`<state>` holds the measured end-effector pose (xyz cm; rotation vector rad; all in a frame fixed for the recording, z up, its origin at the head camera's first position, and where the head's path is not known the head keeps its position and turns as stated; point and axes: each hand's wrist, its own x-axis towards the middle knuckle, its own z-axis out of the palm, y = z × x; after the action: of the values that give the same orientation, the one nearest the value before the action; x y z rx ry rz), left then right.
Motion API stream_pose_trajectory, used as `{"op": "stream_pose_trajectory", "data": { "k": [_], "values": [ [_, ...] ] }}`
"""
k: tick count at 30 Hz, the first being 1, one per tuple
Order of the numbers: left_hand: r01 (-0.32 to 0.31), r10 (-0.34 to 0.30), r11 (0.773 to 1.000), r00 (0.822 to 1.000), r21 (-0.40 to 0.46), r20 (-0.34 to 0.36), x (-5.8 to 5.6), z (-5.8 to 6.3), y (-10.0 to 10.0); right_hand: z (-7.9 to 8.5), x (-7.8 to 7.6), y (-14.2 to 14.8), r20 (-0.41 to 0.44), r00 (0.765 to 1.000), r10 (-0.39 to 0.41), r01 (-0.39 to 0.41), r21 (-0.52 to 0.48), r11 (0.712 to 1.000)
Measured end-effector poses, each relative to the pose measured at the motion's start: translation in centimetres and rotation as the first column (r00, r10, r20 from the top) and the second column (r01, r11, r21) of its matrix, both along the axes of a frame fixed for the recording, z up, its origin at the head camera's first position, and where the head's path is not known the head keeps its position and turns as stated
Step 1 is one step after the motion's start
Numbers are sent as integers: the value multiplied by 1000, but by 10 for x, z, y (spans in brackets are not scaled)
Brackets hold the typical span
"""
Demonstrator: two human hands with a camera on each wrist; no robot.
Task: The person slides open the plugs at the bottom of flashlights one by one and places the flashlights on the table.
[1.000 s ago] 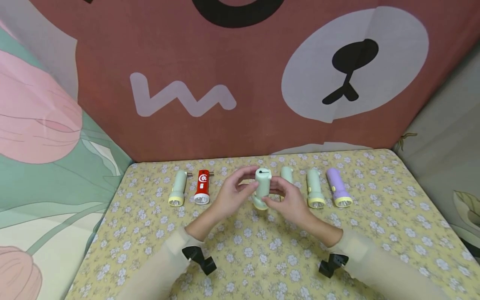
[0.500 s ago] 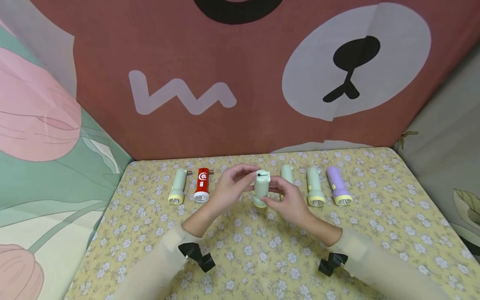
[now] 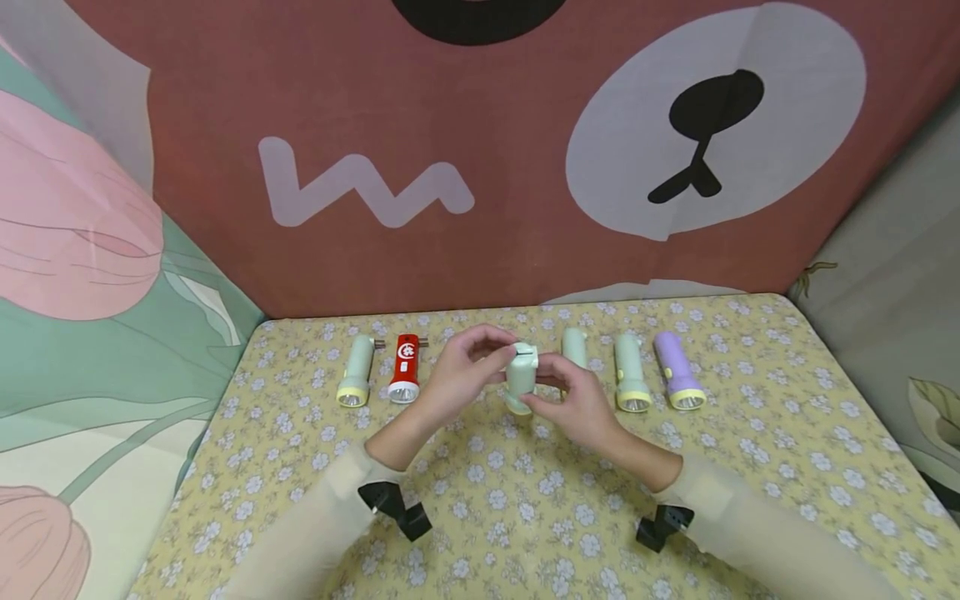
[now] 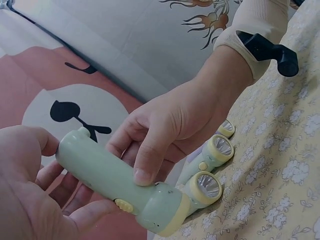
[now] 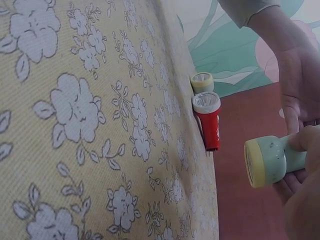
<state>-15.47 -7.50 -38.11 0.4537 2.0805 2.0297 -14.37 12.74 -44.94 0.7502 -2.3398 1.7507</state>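
Both hands hold a pale green flashlight (image 3: 521,379) above the middle of the table, its tail end raised and its yellow-rimmed head low. My left hand (image 3: 467,373) grips it from the left, thumb near the dark slot in the tail end. In the left wrist view that thumb lies by the yellow switch (image 4: 124,205). My right hand (image 3: 581,402) pinches the barrel from the right, close to the flashlight's head (image 5: 265,162). Just behind the right hand, another green flashlight (image 3: 574,346) is partly hidden.
To the left lie a green flashlight (image 3: 357,371) and a red flashlight (image 3: 405,367), metal prongs sticking out of both. On the right are a green flashlight (image 3: 630,371) and a purple one (image 3: 677,371). A flowered cloth covers the table (image 3: 495,517); a printed curtain (image 3: 510,250) hangs behind.
The held flashlight has tilted, its tail end dipping slightly and shifting a little left. My left thumb has come closer to the slot. The other flashlights stay in place.
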Motion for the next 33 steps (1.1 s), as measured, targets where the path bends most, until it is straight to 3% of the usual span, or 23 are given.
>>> {"op": "stream_pose_trajectory", "data": {
  "k": [7, 33],
  "values": [
    [20, -24, 998, 997, 55, 71, -1, 0, -2, -2, 0, -1, -15, 1000, 3, -3, -8, 1000],
    [15, -17, 1000, 996, 17, 85, -3, 1, 0, -5, 1, -6, -59, 998, -14, 12, -29, 1000]
  ]
}}
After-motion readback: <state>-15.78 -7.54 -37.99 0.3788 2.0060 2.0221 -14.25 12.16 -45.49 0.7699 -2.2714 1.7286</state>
